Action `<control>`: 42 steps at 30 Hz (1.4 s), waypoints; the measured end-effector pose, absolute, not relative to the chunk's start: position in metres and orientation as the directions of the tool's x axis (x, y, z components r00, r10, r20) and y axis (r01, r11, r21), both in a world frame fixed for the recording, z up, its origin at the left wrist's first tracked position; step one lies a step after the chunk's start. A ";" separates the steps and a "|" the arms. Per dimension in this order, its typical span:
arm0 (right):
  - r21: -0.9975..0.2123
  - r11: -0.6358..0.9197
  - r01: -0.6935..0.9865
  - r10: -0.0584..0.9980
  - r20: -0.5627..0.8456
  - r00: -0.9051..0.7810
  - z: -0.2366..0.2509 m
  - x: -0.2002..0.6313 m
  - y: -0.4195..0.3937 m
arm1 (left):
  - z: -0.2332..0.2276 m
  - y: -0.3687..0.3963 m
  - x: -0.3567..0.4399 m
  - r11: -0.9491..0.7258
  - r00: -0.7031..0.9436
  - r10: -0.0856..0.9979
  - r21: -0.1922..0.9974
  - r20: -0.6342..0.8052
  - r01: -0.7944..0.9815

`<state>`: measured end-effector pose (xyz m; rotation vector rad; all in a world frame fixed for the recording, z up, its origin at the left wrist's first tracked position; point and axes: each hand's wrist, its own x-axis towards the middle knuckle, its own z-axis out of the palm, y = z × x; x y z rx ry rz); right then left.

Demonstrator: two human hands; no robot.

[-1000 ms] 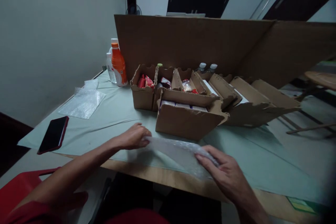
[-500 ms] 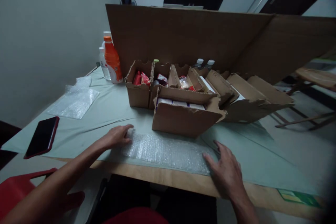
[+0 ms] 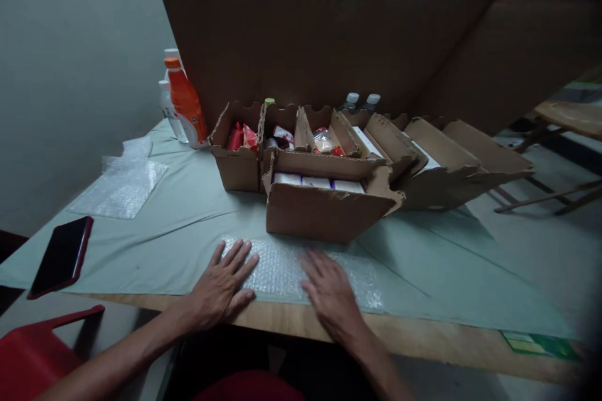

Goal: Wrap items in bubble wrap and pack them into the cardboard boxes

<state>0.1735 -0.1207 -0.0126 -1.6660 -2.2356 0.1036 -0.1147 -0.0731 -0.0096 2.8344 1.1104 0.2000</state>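
A sheet of clear bubble wrap lies flat on the pale green cloth near the table's front edge. My left hand rests palm down on its left end, fingers spread. My right hand presses flat on its middle, fingers apart. Neither hand grips anything. Just behind the sheet stands an open cardboard box holding a row of white packets.
More open cardboard boxes with red packets and small bottles stand behind. A tall cardboard panel walls the back. An orange bottle, another bubble wrap sheet and a dark phone lie at left. A red chair is lower left.
The bubble wrap, held up between both hands a second ago, now lies flat on the table. Both hands have slid inward from its ends and rest flat on it.
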 end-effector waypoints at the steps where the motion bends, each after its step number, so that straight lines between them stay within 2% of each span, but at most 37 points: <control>1: -0.224 0.226 0.948 0.953 0.251 -0.169 -0.016 0.200 -0.128 | -0.010 -0.073 -0.120 -0.730 0.725 0.683 0.126 0.089 0.672; 4: -0.144 -0.050 0.988 0.956 0.280 0.089 -0.014 0.273 -0.148 | -0.010 -0.073 -0.127 -0.731 0.724 0.682 0.126 0.103 0.671; 7: -0.146 -0.212 0.966 0.920 0.303 0.248 -0.003 0.297 -0.158 | -0.009 -0.075 -0.125 -0.735 0.726 0.678 0.127 0.116 0.666; 11: -0.159 -0.229 0.960 0.933 0.246 0.264 0.001 0.273 -0.148 | -0.008 -0.074 -0.123 -0.726 0.722 0.687 0.116 0.082 0.677; 14: -0.258 -0.201 0.945 0.926 0.265 0.270 0.002 0.257 -0.140 | -0.003 -0.073 -0.122 -0.711 0.717 0.696 0.173 0.036 0.681; 17: -0.486 -0.184 0.854 0.916 0.232 0.329 0.015 0.252 -0.141 | 0.009 -0.080 -0.119 -0.630 0.642 0.761 0.338 0.093 0.699; 20: -0.697 -0.168 0.697 0.919 0.144 0.366 0.044 0.236 -0.144 | 0.031 -0.094 -0.109 -0.465 0.490 0.857 0.652 0.161 0.600; 22: -0.805 -0.123 0.581 0.941 0.090 0.325 0.063 0.208 -0.141 | 0.046 -0.103 -0.099 -0.270 0.436 0.897 0.867 0.069 0.419; 23: -0.853 -0.095 0.513 0.958 0.061 0.280 0.071 0.190 -0.139 | 0.053 -0.106 -0.093 -0.151 0.430 0.903 0.938 0.002 0.312; 25: -0.930 -0.044 0.365 0.991 0.005 0.131 0.079 0.148 -0.131 | 0.061 -0.106 -0.084 0.065 0.425 0.899 0.991 -0.110 0.120; 28: -0.978 0.018 0.209 0.989 -0.014 -0.147 0.077 0.100 -0.121 | 0.060 -0.092 -0.079 0.187 0.379 0.911 0.982 -0.164 -0.024; 29: -0.981 0.030 0.194 0.981 -0.009 -0.195 0.075 0.092 -0.118 | 0.057 -0.085 -0.080 0.198 0.357 0.918 0.980 -0.175 -0.027; 31: -0.970 0.053 0.237 0.984 0.010 -0.177 0.069 0.087 -0.115 | 0.047 -0.072 -0.087 0.191 0.318 0.930 0.981 -0.187 0.020; 34: -0.888 0.118 0.444 0.993 0.093 -0.077 0.062 0.096 -0.110 | 0.032 -0.057 -0.099 0.075 0.285 0.947 0.963 -0.150 0.260; 37: -0.734 0.197 0.649 0.980 0.149 -0.129 0.050 0.101 -0.103 | 0.023 -0.049 -0.110 -0.035 0.269 0.955 0.849 -0.127 0.527; 40: -0.617 0.238 0.750 0.971 0.156 -0.180 0.033 0.099 -0.096 | 0.019 -0.047 -0.119 -0.044 0.245 0.958 0.772 -0.147 0.635; 42: -0.567 0.259 0.782 0.965 0.175 -0.193 0.022 0.096 -0.093 | 0.019 -0.049 -0.123 -0.135 0.225 0.973 0.663 -0.052 0.737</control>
